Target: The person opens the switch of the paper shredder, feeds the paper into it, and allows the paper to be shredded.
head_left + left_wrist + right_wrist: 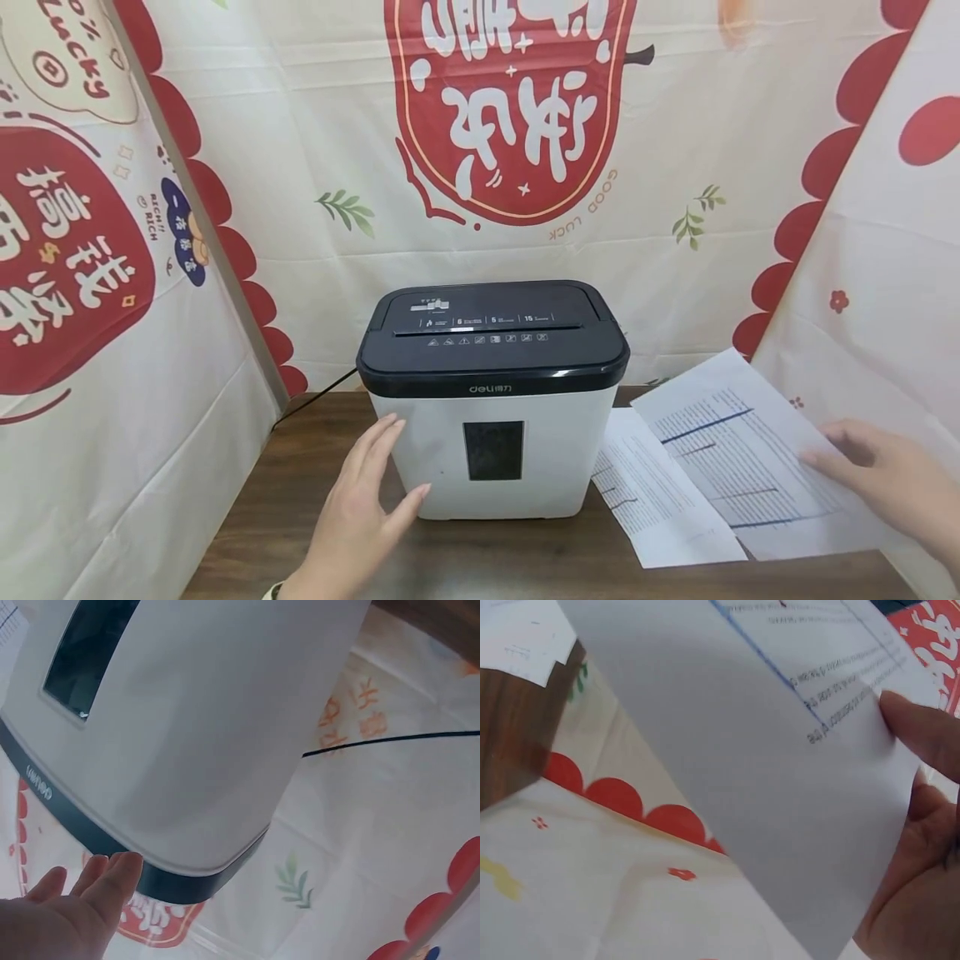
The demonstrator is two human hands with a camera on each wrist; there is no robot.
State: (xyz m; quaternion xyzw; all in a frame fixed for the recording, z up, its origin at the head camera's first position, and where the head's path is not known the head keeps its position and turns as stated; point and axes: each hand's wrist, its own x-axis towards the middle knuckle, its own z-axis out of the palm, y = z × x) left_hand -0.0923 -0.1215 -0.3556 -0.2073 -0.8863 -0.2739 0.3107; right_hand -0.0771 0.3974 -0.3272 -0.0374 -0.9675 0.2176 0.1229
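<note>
A paper shredder (487, 358) with a black top and a white bin (555, 450) stands upright on the wooden table. Its feed slot (487, 330) runs across the top, and no paper shows in it. My left hand (356, 508) is at the bin's left front, fingers spread and holding nothing; in the left wrist view its fingers (112, 881) are near the black rim. On the right, my right hand (885, 467) pinches the edge of a printed sheet (720, 450) with blue and red lines. The right wrist view shows the thumb (922, 731) lying on this sheet.
Another printed paper (660, 492) lies on the table (300, 475) right of the shredder, partly under the held sheet. A black cord (315, 398) runs left from behind the shredder. Patterned cloth (300, 125) hangs at the back and both sides.
</note>
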